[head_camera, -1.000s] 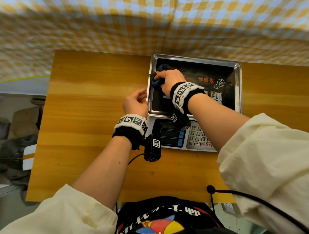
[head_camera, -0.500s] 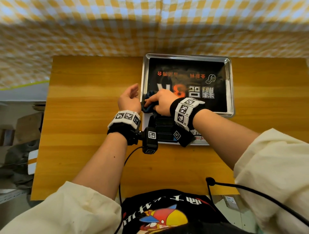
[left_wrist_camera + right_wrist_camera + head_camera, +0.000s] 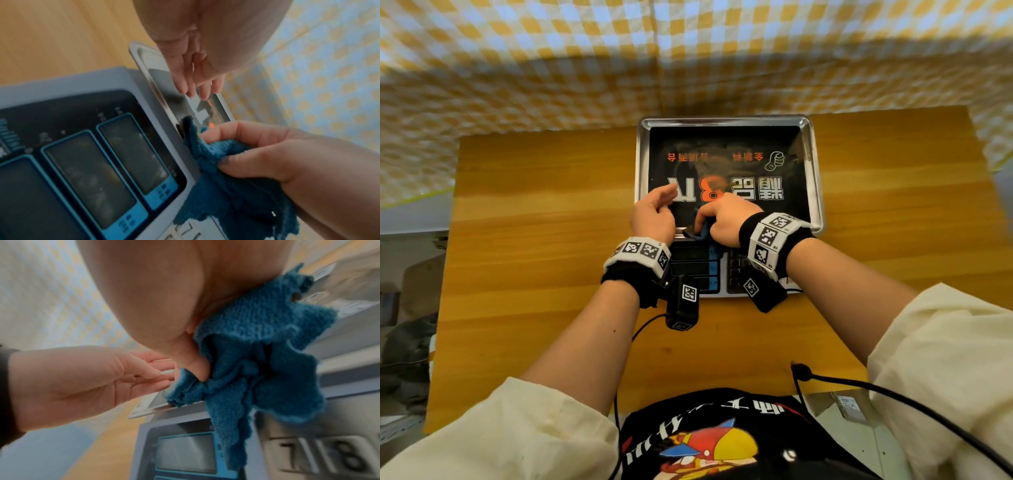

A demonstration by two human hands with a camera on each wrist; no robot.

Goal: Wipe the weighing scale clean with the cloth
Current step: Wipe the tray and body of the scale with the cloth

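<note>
The weighing scale (image 3: 815, 164) stands at the back of the wooden table, its steel pan lined with a black printed sheet. Its grey panel (image 3: 68, 84) with blue-framed displays faces me. My right hand (image 3: 722, 219) grips a crumpled blue cloth (image 3: 703, 230) (image 3: 218, 155) (image 3: 257, 340) and presses it on the pan's near rim, left of centre. My left hand (image 3: 654, 212) hovers over the pan's near left corner, fingers straight and relaxed (image 3: 197, 81) (image 3: 86, 378), holding nothing. The keypad (image 3: 329, 456) is partly hidden by my right wrist.
The wooden table (image 3: 534, 240) has bare room left and right of the scale. A yellow-checked cloth (image 3: 619, 51) hangs behind it. A black cable (image 3: 893, 394) runs across my lap near the front edge. Clutter lies on the floor at the far left (image 3: 404, 342).
My right hand drew the cloth from the pan's far left corner down the left side to the near rim, then a little right. My left hand shifted from the scale's left side to above the pan corner.
</note>
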